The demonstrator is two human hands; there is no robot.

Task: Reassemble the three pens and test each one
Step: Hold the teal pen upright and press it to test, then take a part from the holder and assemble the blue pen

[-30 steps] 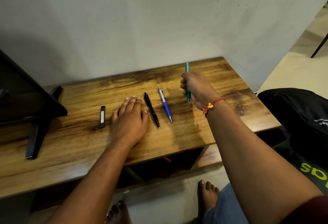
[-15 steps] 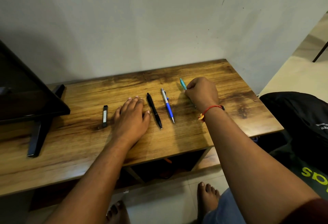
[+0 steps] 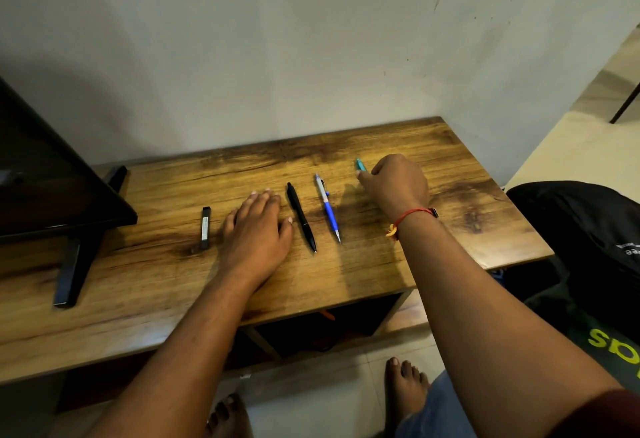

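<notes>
Three pens are on the wooden table (image 3: 346, 285). A black pen (image 3: 301, 216) and a blue and white pen (image 3: 327, 207) lie side by side in the middle, tips toward me. My right hand (image 3: 396, 184) has its fingers curled round a teal pen (image 3: 360, 164) low at the table top; only the pen's far end shows past my fingers. My left hand (image 3: 257, 229) rests flat on the table, fingers straight, just left of the black pen.
A small black stick-shaped item (image 3: 205, 228) lies left of my left hand. A dark monitor (image 3: 45, 188) on a black stand (image 3: 74, 264) fills the left end. A black bag (image 3: 588, 240) sits right of the table. The wall runs behind.
My right hand has brought the teal pen down from upright in the air to low at the table top. My left hand has stayed flat in place.
</notes>
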